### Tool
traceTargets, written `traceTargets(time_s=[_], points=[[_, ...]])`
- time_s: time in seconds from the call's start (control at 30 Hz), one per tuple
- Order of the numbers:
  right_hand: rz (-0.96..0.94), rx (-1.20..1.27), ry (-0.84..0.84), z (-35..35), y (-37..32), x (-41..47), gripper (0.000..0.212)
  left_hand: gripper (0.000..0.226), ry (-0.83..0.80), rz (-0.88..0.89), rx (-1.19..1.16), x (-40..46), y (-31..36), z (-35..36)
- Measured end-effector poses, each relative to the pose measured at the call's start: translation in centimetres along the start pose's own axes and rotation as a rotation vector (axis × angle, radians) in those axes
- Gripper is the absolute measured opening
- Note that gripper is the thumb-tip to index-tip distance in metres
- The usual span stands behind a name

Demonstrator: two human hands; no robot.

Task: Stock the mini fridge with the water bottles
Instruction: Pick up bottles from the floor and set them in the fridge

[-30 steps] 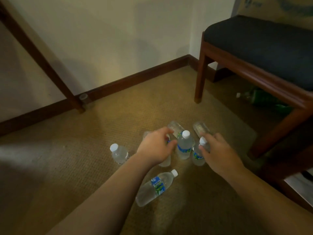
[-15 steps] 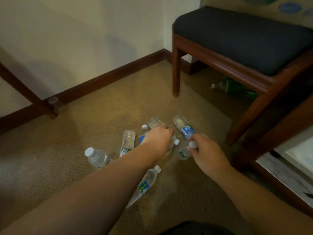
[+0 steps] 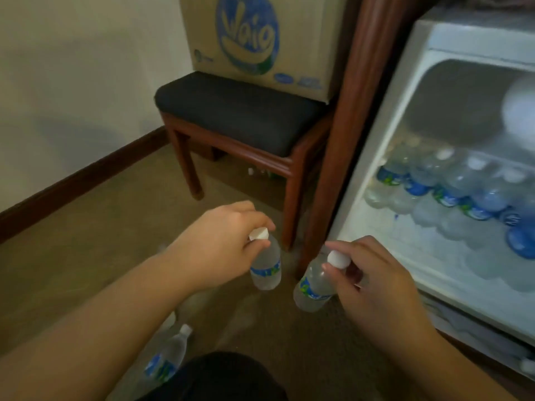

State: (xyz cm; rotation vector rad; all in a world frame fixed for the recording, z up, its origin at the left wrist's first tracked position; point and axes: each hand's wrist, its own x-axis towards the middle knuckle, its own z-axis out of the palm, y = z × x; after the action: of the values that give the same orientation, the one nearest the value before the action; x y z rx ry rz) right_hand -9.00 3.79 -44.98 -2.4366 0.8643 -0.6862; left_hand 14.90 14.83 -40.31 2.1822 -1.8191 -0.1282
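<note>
My left hand point(image 3: 223, 241) grips a small water bottle point(image 3: 267, 266) by its white cap, and the bottle hangs upright above the carpet. My right hand point(image 3: 373, 282) pinches the cap of a second water bottle point(image 3: 312, 287), tilted slightly, just left of the fridge front. The mini fridge point(image 3: 405, 140) stands open at the right, white inside. Several water bottles point(image 3: 451, 186) with blue labels lie stacked on its floor. One more bottle point(image 3: 168, 357) lies on the carpet below my left forearm.
A wooden stool with a dark cushion point(image 3: 237, 111) stands behind my hands, a printed cardboard box point(image 3: 254, 39) on it. A wooden cabinet post point(image 3: 347, 111) frames the fridge's left side. A green bottle point(image 3: 260, 172) lies under the stool.
Both hands have lifted a bottle each off the carpet and carried them rightward. My view has swung right, and the open fridge is now in sight.
</note>
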Motion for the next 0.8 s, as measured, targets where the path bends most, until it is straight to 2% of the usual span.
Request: traceTargets(time_s=[0.2, 0.37, 0.57, 0.8], points=[[0.079, -0.029, 0.198, -6.4, 2.6, -0.7, 0.031, 0.031, 0.080, 0.197, -0.074, 3.7, 6.4, -2.8], [0.171, -0.055, 0.340, -10.2, 5.9, -0.7, 0.028, 0.030, 0.077, 0.304, -0.104, 7.2, 10.5, -2.9], [0.250, -0.177, 0.416, -13.2, 10.9, 0.6, 0.025, 0.027, 0.049, 0.401, -0.129, 10.7, 14.2, -1.8], [0.319, -0.265, 0.466, -16.0, 16.2, 3.1, 0.027, 0.026, 0.023, 0.430, -0.170, 13.6, 16.4, -0.4]])
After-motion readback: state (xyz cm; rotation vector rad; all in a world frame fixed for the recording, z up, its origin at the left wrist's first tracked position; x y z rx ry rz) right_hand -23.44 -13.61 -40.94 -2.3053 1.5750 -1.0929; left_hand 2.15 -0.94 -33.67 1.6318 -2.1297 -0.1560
